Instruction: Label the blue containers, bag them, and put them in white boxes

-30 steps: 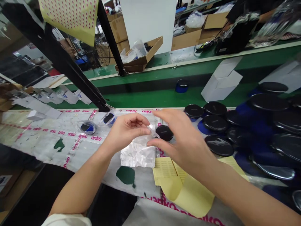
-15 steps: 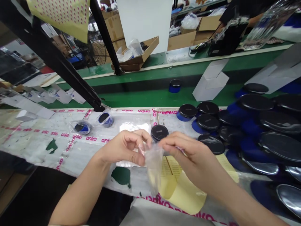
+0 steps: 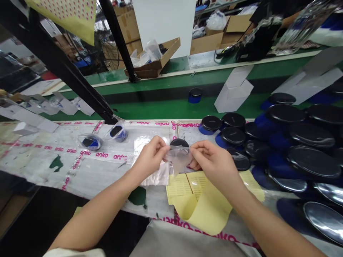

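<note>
A clear plastic bag is stretched between my two hands above the bench. My left hand pinches its left upper corner, and my right hand pinches the right one. Just behind the bag, a black-lidded jar is partly hidden by it. Under my left hand lies a stack of flat clear bags. Below the held bag and my right hand is a yellow sticker sheet with a curled lower edge.
Many blue jars with black lids crowd the right side. Two bagged jars lie at left. A lone jar and an open white box stand on the green conveyor. A black post slants across the left.
My hands have moved apart, pulling the bag's top edge out wide between them. Earlier they were close together with the bag hanging narrow. The view has shifted slightly.
</note>
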Demonstrator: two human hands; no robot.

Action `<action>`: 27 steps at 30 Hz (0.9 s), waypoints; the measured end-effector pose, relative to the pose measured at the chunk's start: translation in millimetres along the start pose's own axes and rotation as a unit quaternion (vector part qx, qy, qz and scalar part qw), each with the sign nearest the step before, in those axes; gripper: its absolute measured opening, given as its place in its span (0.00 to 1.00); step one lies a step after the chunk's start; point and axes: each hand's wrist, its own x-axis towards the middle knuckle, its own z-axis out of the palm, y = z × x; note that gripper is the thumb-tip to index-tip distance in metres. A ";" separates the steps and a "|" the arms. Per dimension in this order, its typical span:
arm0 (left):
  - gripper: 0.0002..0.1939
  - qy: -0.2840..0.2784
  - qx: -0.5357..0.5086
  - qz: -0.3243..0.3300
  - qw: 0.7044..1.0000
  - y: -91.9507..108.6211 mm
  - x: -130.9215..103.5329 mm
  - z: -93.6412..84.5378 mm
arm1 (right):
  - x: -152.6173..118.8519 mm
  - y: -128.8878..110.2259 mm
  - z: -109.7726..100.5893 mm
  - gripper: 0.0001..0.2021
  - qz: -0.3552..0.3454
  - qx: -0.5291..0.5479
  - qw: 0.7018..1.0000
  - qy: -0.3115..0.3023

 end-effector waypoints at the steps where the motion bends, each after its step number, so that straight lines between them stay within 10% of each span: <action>1: 0.08 0.000 0.040 0.007 0.999 0.3 6.4 -1.6 | 4.3 1.0 1.5 0.07 -0.011 -0.064 0.998 0.007; 5: 0.05 -0.003 0.232 0.040 0.972 6.5 31.6 1.1 | 18.9 -3.1 8.6 0.08 -0.060 -0.320 0.945 0.024; 12: 0.09 0.002 0.367 0.083 0.926 11.7 37.7 4.4 | 14.4 -13.8 18.4 0.14 -0.069 -0.404 0.912 0.014; 16: 0.12 0.026 0.219 0.169 0.961 1.2 18.6 -7.6 | -4.5 -5.2 16.3 0.12 -0.149 -0.350 0.924 0.027; 21: 0.45 -0.096 0.125 0.132 0.979 -10.0 5.8 3.8 | 1.2 10.1 13.3 0.23 -0.124 -0.221 0.965 -0.071; 27: 0.39 -0.013 -0.036 0.081 0.996 -1.3 24.0 10.0 | 18.1 3.1 5.3 0.35 -0.086 -0.119 0.988 -0.056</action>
